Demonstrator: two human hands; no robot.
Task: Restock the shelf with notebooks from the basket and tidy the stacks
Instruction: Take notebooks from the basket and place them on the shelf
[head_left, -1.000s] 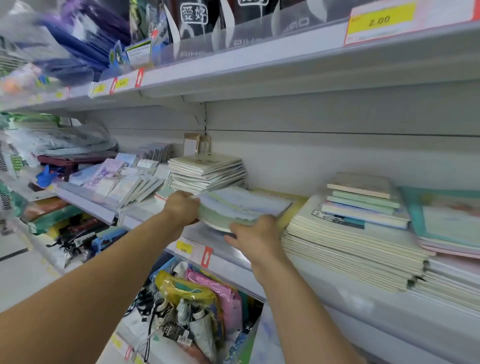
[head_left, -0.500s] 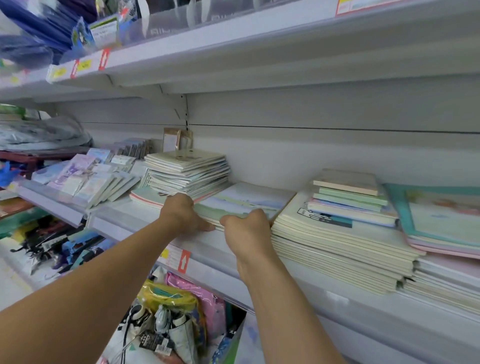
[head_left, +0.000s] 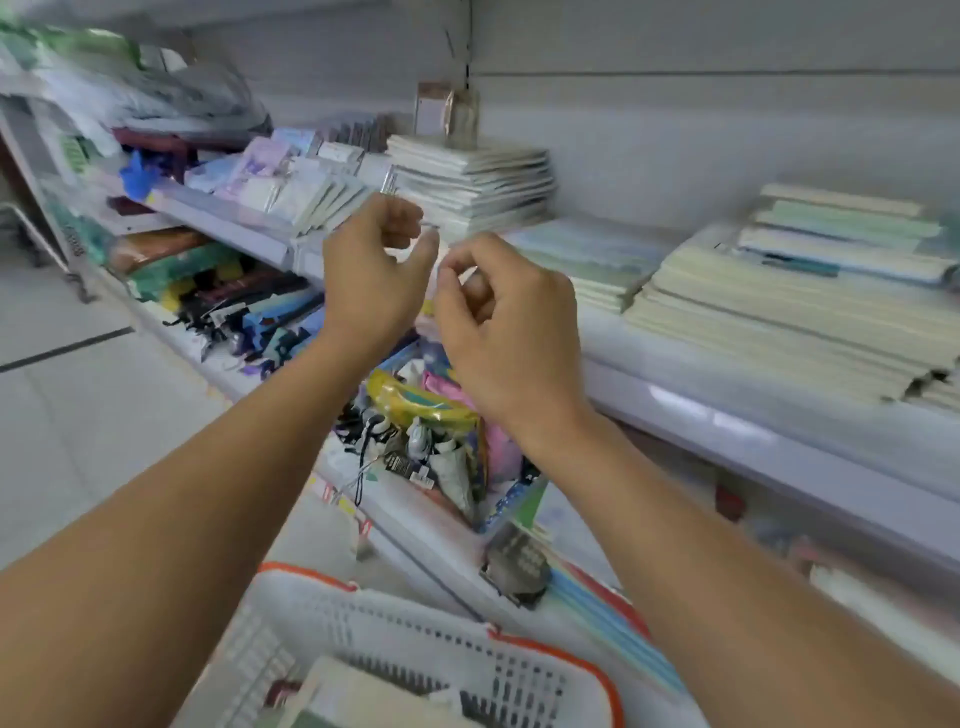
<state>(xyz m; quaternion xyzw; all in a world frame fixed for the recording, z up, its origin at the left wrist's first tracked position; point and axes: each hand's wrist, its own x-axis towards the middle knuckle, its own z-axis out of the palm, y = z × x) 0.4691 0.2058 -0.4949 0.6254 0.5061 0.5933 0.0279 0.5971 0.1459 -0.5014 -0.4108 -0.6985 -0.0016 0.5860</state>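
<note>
My left hand and my right hand hover side by side in front of the shelf, fingers loosely curled and holding nothing. Behind them lies a low stack of pale blue-green notebooks on the shelf. A taller white notebook stack stands at its left, and a wide cream stack with smaller books on top lies at its right. Below, at the bottom edge, sits a white basket with an orange rim holding a few notebooks.
A lower shelf carries pencil cases and bagged items and a calculator. At the left, sloped trays hold small packs and folded goods. Grey floor lies at the left.
Both hands let go of the blue-green notebook stack and drew back from the shelf. The view tilted down, bringing the basket into sight.
</note>
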